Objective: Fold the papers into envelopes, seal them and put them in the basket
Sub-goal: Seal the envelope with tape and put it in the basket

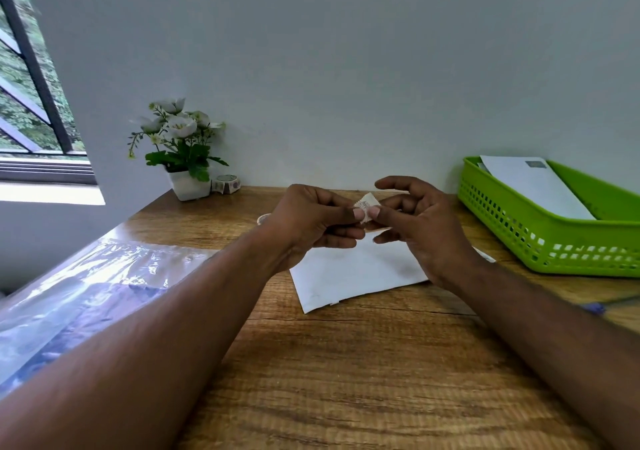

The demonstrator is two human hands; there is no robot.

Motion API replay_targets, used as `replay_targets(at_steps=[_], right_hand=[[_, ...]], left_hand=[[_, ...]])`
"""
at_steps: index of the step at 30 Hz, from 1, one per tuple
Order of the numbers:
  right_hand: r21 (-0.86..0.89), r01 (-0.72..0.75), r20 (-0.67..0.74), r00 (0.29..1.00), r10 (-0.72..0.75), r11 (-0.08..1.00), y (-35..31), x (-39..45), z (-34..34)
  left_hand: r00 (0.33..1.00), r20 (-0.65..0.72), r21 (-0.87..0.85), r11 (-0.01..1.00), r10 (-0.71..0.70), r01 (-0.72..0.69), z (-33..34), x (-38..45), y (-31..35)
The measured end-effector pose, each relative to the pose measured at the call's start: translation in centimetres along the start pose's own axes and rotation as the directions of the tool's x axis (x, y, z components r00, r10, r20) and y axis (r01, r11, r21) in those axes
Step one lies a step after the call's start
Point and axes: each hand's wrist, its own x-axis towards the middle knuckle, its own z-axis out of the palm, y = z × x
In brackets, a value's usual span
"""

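Sticker pinched by both hands above wooden table by grey wall.

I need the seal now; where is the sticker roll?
Head view: the sticker roll stands at the table's far left, by the wall, right beside the white flower pot.

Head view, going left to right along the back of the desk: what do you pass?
Potted white flowers → sticker roll → left hand → small sticker pinched between both hands → right hand → green basket holding a sealed envelope.
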Motion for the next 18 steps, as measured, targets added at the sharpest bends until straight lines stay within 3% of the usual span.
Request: replay_targets(at_steps=[10,18], right_hand=[[0.025,-0.037,-0.048,0.998,0.038,0.999,-0.09,0.06,-0.02],[-0.039,-0.093,-0.021,0.995,0.092,0.995,-0.12,0.02,0.12]], left_hand=[[0.995,0.059,-0.098,0.992,-0.075,0.081,-0.54,0.13,0.08],[0.999,-0.007,-0.041,0.998,-0.044,0.044,-0.28,0.50,-0.30]])
